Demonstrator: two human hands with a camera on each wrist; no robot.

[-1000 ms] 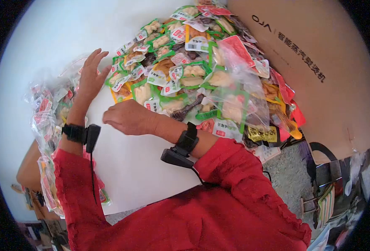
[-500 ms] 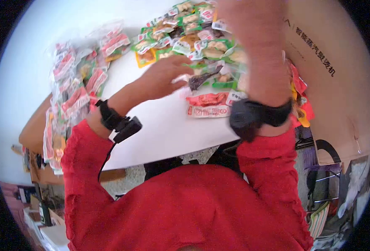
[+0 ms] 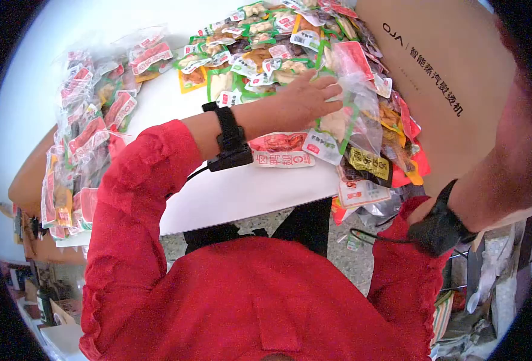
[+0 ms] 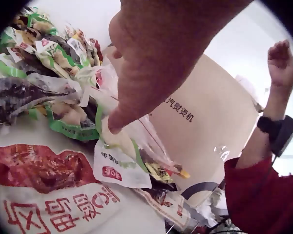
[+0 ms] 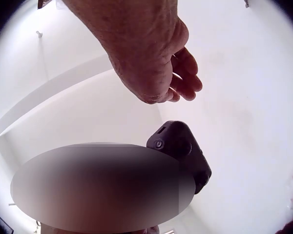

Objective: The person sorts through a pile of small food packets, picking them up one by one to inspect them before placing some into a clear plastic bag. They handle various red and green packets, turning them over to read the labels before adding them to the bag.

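My left hand (image 3: 305,102) reaches over the heap of food packets with its fingers spread. In the left wrist view the thumb of this hand (image 4: 156,63) touches or hovers over a green-edged packet (image 4: 119,163); which one, I cannot tell. Just below it lies a red-and-white packet (image 3: 284,157), flat on the white table (image 3: 218,204). The right hand is raised at the far right, outside the head view; the left wrist view shows this hand (image 4: 282,68) in the air. Its fingers are loosely bent around nothing in the right wrist view, where the hand (image 5: 154,68) is against the ceiling.
A large cardboard box (image 3: 440,66) stands behind the heap on the right. Clear-bagged packets (image 3: 88,135) cover the table's left side. A black-and-yellow packet (image 3: 368,165) and a white one (image 3: 359,192) lie by the right front edge.
The left hand has moved from the left side rightward onto the heap. The right hand has swung across the heap and up to the far right. A red-and-white packet has come into view on the table.
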